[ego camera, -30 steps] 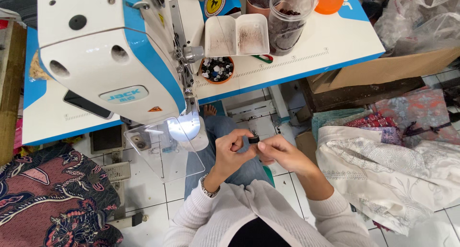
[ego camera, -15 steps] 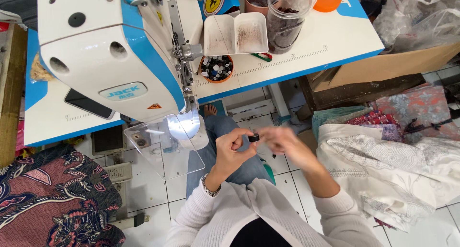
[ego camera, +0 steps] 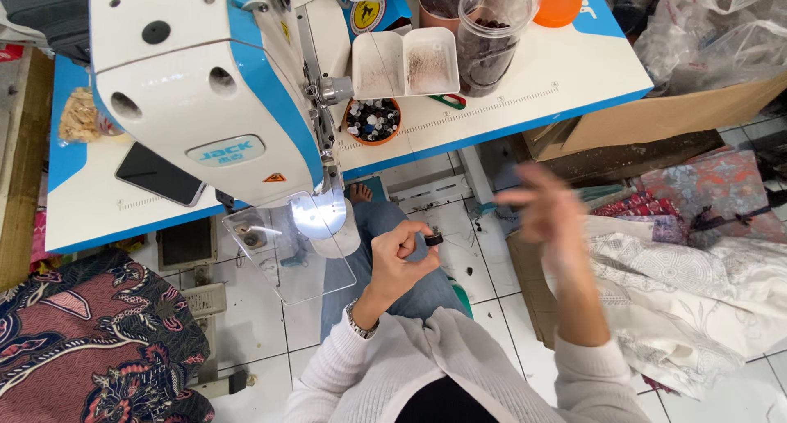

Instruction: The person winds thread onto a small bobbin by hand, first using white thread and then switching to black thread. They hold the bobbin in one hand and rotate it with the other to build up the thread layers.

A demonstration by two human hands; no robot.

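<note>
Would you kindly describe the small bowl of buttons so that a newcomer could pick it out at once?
Start at the big white and blue sewing machine on the table. Just right of its head, in front of two white trays, sits the bowl. It is round, orange-rimmed and filled with mixed dark and light buttons, unlike the tall clear jar behind.

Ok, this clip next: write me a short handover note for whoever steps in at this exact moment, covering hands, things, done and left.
Left hand: raised over the lap, a small black button pinched in a fingertip grip.
Right hand: lifted out to the side, open and blurred, holding nothing that can be made out.
Things: sewing machine on the white and blue table; small bowl of buttons beside the machine; clear jar behind it; pale patterned fabric heaped on the person's right.
Done: one button is picked and in hand.
Left: the button is not yet at the machine, and no fabric lies under the machine head.
</note>
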